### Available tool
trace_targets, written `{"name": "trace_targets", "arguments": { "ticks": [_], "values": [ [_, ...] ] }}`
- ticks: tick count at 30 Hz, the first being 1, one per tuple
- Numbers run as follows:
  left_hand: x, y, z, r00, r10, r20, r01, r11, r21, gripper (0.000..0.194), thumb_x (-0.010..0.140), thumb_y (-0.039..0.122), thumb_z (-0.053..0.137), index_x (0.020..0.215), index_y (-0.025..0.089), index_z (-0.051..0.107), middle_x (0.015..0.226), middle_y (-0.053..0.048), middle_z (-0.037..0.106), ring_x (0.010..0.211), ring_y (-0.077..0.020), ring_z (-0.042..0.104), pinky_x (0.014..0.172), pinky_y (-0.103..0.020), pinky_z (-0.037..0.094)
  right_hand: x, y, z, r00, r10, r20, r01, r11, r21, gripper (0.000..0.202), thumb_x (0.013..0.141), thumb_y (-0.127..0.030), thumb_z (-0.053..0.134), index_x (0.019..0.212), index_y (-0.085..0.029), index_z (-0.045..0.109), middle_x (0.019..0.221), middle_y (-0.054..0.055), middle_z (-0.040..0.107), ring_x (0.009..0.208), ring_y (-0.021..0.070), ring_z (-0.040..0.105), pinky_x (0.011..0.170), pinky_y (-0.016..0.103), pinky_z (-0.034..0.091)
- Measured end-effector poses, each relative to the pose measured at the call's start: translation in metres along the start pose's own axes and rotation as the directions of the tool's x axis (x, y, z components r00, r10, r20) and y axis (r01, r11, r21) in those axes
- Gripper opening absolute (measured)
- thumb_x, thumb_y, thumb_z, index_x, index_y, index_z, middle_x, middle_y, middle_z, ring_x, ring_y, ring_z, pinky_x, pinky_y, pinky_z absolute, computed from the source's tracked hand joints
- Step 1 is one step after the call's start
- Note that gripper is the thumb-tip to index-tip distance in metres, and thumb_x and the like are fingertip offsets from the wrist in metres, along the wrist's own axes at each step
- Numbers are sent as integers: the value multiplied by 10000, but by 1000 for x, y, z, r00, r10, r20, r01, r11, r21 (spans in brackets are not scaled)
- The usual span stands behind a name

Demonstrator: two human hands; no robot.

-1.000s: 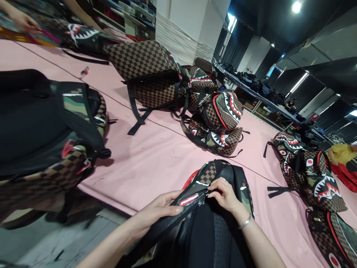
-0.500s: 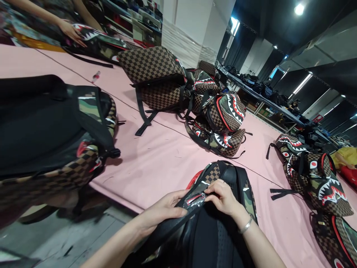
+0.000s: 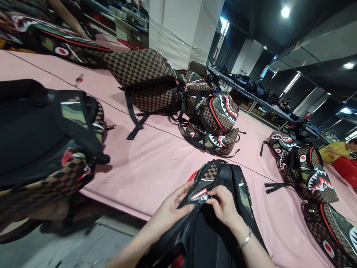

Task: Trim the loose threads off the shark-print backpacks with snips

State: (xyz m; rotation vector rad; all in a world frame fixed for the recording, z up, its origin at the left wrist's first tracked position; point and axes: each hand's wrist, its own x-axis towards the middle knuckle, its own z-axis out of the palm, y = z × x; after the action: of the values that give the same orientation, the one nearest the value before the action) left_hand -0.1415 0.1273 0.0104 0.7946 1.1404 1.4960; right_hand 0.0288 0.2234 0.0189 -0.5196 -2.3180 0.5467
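A black-backed backpack with camouflage and brown checked panels lies in front of me, its straps facing up. My left hand is closed around one shoulder strap, thumb near me and fingers on the far side. On that strap sits a small red-and-white tag in clear plastic. My right hand, with a bracelet at the wrist, pinches the right end of this plastic between thumb and fingertips.
Another backpack lies on the left over the edge of the pink-covered table. Shark-mouth backpacks are piled at the centre and right. Co-workers' arms show at upper left, and a person in yellow at far right.
The red-and-white tag has turned and its face shows more clearly. My view has shifted slightly right. At upper left, the co-worker's backpack has moved and its red eye patch now shows.
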Motion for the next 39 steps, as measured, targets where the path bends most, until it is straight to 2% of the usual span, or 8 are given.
{"name": "trace_targets", "arguments": {
  "ticks": [5,11,17,24,31,34,36,39],
  "values": [
    [-12,-7,10,990,71,-124,-50,986,161,326,635,410,658,864,181,618,944,-70,688,962,-251,614,828,-343,483,-24,-21,2,974,214,-79,-218,975,-49,64,833,-247,546,838,-190,575,762,24,625,719,163,571,664,279,436],
    [-14,-13,15,972,151,-181,-85,941,328,282,684,498,576,701,217,574,691,-10,652,721,-203,630,664,-283,486,-34,-45,-1,926,362,-107,-372,923,-97,58,808,-195,551,864,-189,565,792,20,633,718,163,579,634,255,431],
    [-11,-25,17,957,207,-204,-118,919,377,255,708,467,547,747,217,575,703,3,636,676,-177,605,647,-264,472,-36,-65,-3,916,380,-131,-401,887,-230,57,810,-190,548,866,-200,542,790,23,620,706,174,583,642,265,434],
    [-14,-27,24,957,231,-176,-134,888,440,206,746,434,501,759,235,550,729,11,629,712,-177,611,689,-266,466,-39,-90,12,929,300,-218,-370,735,-568,90,882,-233,432,834,-210,504,723,59,567,620,207,562,511,282,375],
    [-19,-30,37,940,247,-236,-105,866,489,190,759,412,473,768,235,541,847,-41,655,793,-221,623,762,-345,472,-46,-90,22,928,275,-252,-373,684,-627,198,908,-246,371,753,-210,488,664,54,535,525,184,517,462,274,332],
    [-19,-40,38,898,328,-294,-180,883,434,200,759,412,482,726,223,539,1034,-84,612,978,-245,576,832,-356,461,-53,-84,22,912,299,-282,-408,743,-530,200,905,-239,379,754,-204,505,682,56,562,573,185,547,501,267,366],
    [-19,-46,37,883,307,-355,-168,913,371,222,760,432,493,748,217,543,1019,-84,601,1002,-245,555,848,-351,450,-57,-78,22,874,357,-329,-463,819,-340,152,892,-252,418,795,-202,523,716,47,589,623,178,570,553,259,402],
    [-21,-55,39,894,171,-414,-76,969,235,278,755,475,512,830,210,550,875,-41,616,865,-213,578,818,-336,445,-58,-64,28,726,569,-387,-572,811,121,137,861,-319,475,850,-196,533,719,18,600,647,155,572,592,245,435]
  ]
}}
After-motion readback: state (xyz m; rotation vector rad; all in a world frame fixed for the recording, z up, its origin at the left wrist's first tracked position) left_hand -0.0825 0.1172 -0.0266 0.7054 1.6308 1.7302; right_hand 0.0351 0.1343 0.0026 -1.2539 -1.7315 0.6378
